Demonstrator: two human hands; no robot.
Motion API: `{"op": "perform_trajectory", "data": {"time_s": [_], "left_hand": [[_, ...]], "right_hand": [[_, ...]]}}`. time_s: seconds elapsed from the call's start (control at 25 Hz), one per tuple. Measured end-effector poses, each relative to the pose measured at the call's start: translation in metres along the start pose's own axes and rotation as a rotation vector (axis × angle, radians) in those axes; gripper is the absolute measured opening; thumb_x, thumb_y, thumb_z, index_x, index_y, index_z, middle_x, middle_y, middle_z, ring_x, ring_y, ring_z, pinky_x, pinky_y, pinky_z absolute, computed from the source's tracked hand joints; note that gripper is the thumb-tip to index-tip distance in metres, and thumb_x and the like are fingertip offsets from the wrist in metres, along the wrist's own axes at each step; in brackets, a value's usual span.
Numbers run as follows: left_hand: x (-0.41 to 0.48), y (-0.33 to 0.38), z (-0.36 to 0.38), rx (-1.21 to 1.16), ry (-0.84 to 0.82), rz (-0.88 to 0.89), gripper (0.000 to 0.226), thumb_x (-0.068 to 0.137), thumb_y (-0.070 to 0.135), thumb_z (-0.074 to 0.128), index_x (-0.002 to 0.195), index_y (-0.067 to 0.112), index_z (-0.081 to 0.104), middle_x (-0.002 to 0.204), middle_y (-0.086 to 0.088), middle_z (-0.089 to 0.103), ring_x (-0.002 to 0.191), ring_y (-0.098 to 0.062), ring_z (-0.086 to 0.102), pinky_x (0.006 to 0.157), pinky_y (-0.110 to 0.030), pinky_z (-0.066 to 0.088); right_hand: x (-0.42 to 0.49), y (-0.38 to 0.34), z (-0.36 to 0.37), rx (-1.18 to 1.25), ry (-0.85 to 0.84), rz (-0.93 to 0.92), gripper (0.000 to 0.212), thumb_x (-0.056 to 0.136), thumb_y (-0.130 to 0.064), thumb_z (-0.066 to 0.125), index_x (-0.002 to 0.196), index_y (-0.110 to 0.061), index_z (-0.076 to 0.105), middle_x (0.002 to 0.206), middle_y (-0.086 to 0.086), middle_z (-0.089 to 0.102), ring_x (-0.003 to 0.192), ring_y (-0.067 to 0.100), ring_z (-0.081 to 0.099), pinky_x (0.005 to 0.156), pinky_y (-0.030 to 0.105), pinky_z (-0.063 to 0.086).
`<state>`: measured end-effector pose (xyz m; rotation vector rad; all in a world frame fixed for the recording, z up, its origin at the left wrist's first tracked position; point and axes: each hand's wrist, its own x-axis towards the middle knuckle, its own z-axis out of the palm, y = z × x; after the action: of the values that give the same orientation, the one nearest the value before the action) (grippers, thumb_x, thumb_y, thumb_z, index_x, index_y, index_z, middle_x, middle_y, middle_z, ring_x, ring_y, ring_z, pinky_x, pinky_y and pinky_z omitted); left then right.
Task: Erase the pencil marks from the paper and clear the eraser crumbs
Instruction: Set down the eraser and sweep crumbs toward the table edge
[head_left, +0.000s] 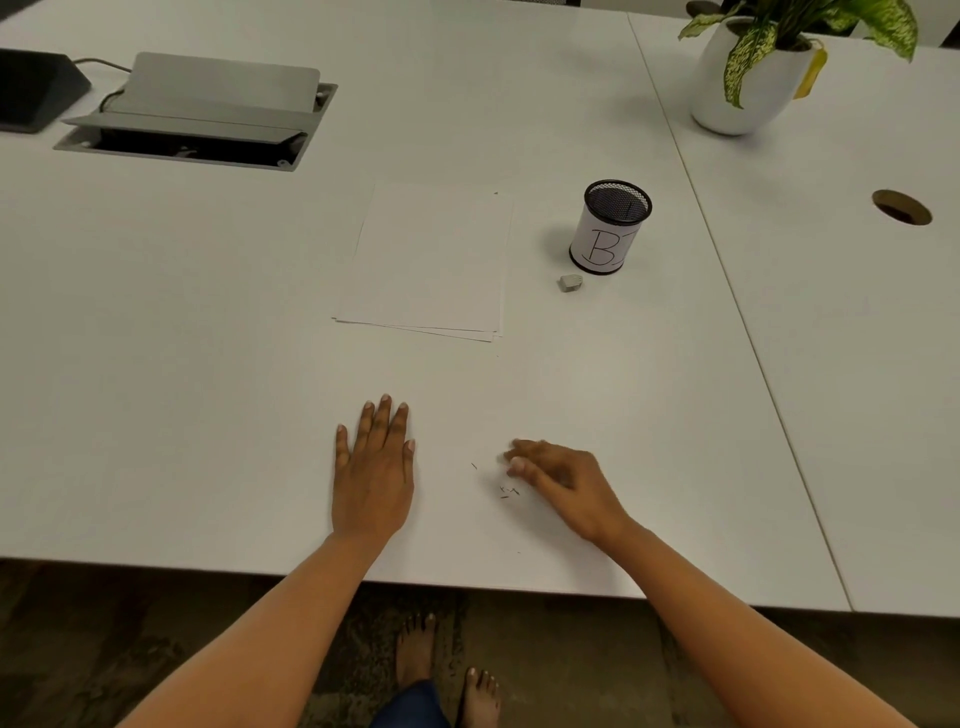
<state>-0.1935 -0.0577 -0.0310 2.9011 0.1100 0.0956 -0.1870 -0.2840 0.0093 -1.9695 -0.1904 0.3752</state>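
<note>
Two hands low in the frame, both on the white table (208, 364) near its front edge. Left hand (371, 478) lies flat, palm down, at lower centre; fingers straight and close together, thumb tucked alongside, holding nothing. Right hand (561, 483) is just right of it, angled toward the left and blurred; fingers look bunched together and loosely bent, tips at the tabletop, nothing visible in them.

Eraser crumbs (506, 491): a few dark specks on the bare table between the hands, right beside the right fingertips, plus one stray speck a bit further left.

Paper stack (426, 260) sits mid-frame, above the hands and well apart from them. Several sheets, edges slightly fanned at the bottom right corner. Top sheet looks blank; can't make out any pencil marks at this resolution.

Eraser (570, 282): small grey block on the table to the right of the paper, just below the mesh pen cup (610, 228). Close to the cup, but can't tell if they touch. Cup stands upright and has a white label with a "B" on it.

Upper left: open cable hatch (197, 114) with its lid raised, dark device (36, 91) beside it. Upper right: plant in a white pot (743, 78) on the adjoining tabletop, round cable hole (901, 207) below it at right. Bare feet (415, 649) on the floor at bottom centre.
</note>
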Motion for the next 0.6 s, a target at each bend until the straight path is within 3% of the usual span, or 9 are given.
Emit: {"op": "perform_trajectory", "data": {"time_s": [0.08, 0.16, 0.24, 0.32, 0.44, 0.52, 0.6], "left_hand": [[0.000, 0.000, 0.000, -0.003, 0.002, -0.002, 0.066, 0.088, 0.038, 0.000, 0.144, 0.014, 0.024, 0.153, -0.006, 0.020, 0.142, -0.022, 0.014, 0.113, -0.043, 0.004], [0.000, 0.000, 0.000, -0.006, 0.005, -0.001, 0.068, 0.087, 0.039, -0.002, 0.144, 0.014, 0.024, 0.153, -0.006, 0.020, 0.142, -0.022, 0.015, 0.113, -0.043, 0.004], [0.000, 0.000, 0.000, -0.008, 0.009, 0.003, 0.068, 0.087, 0.039, -0.002, 0.144, 0.014, 0.024, 0.153, -0.006, 0.020, 0.142, -0.022, 0.015, 0.113, -0.044, 0.004], [0.000, 0.000, 0.001, -0.013, 0.014, 0.001, 0.068, 0.087, 0.039, -0.002, 0.144, 0.013, 0.025, 0.152, -0.006, 0.021, 0.142, -0.022, 0.015, 0.113, -0.044, 0.005], [0.000, 0.000, 0.001, -0.002, 0.008, -0.001, 0.069, 0.086, 0.039, -0.003, 0.144, 0.014, 0.023, 0.153, -0.005, 0.019, 0.142, -0.021, 0.013, 0.113, -0.043, 0.003], [0.000, -0.001, 0.001, 0.005, 0.013, -0.004, 0.067, 0.087, 0.039, -0.001, 0.144, 0.014, 0.024, 0.153, -0.006, 0.020, 0.142, -0.021, 0.014, 0.113, -0.043, 0.004], [0.000, -0.001, 0.001, 0.008, 0.004, -0.006, 0.061, 0.090, 0.037, 0.005, 0.144, 0.014, 0.023, 0.153, -0.006, 0.019, 0.142, -0.021, 0.013, 0.113, -0.043, 0.004]], "right_hand": [[-0.004, 0.004, -0.003, -0.115, 0.088, 0.014, 0.034, 0.090, -0.037, 0.049, 0.120, -0.023, 0.057, 0.131, -0.012, 0.047, 0.124, -0.002, 0.038, 0.112, 0.033, 0.026], [-0.013, 0.006, 0.004, -0.306, -0.020, -0.029, 0.057, 0.089, -0.057, 0.031, 0.135, -0.025, 0.037, 0.141, -0.016, 0.027, 0.133, -0.005, 0.018, 0.115, 0.022, 0.007], [-0.024, 0.009, 0.016, -0.405, -0.165, -0.102, 0.069, 0.084, -0.067, 0.014, 0.138, -0.026, 0.029, 0.143, -0.018, 0.021, 0.134, -0.008, 0.011, 0.110, 0.011, -0.002], [-0.031, 0.007, 0.020, -0.371, -0.217, -0.129, 0.058, 0.089, -0.059, 0.020, 0.135, -0.028, 0.036, 0.140, -0.019, 0.029, 0.132, -0.008, 0.018, 0.111, 0.012, 0.005], [-0.024, -0.003, 0.023, -0.310, -0.029, -0.140, 0.045, 0.090, -0.049, 0.034, 0.127, -0.029, 0.049, 0.130, -0.018, 0.043, 0.125, -0.003, 0.031, 0.111, 0.022, 0.021], [-0.011, -0.013, 0.028, -0.401, -0.042, -0.146, 0.049, 0.091, -0.048, 0.033, 0.132, -0.024, 0.043, 0.139, -0.012, 0.039, 0.127, -0.005, 0.023, 0.111, 0.021, 0.014], [0.000, -0.018, 0.038, -0.610, -0.162, -0.187, 0.062, 0.089, -0.058, 0.023, 0.141, -0.022, 0.026, 0.150, -0.007, 0.020, 0.133, -0.003, 0.007, 0.112, 0.022, 0.000]]}}
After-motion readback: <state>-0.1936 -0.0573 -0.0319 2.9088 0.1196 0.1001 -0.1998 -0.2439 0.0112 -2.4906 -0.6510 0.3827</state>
